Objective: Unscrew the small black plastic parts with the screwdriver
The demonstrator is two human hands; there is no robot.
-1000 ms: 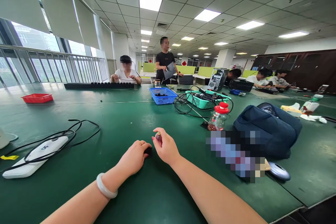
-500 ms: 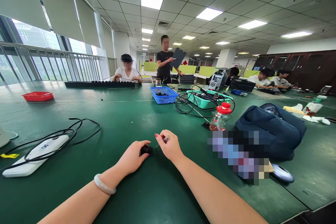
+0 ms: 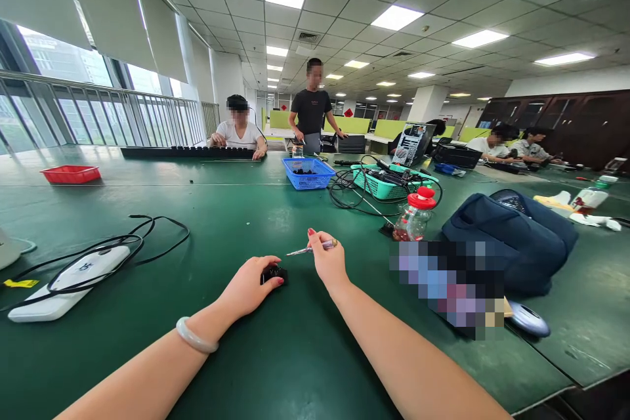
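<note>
Between the thumb and fingers of my left hand (image 3: 253, 284) is a small black part (image 3: 274, 273), pressed against the green table (image 3: 275, 348). Its exact kind I cannot make out. My right hand (image 3: 329, 262) pinches a slim screwdriver (image 3: 308, 250) by its handle. The bare metal shaft points left, its tip a little above and to the right of the black part, apart from it.
A blue basket (image 3: 308, 182) of small black pieces stands ahead, beside a green basket (image 3: 377, 189) of cables. To the right are a red-lidded jar (image 3: 413, 220) and a dark blue bag (image 3: 509, 243). A white power strip (image 3: 73, 282) lies left; a red tray (image 3: 70, 174) sits beyond.
My right hand has lifted the screwdriver away from the black part and turned it so its shaft lies nearly level. My left hand keeps its hold. The standing person has lowered a dark clipboard.
</note>
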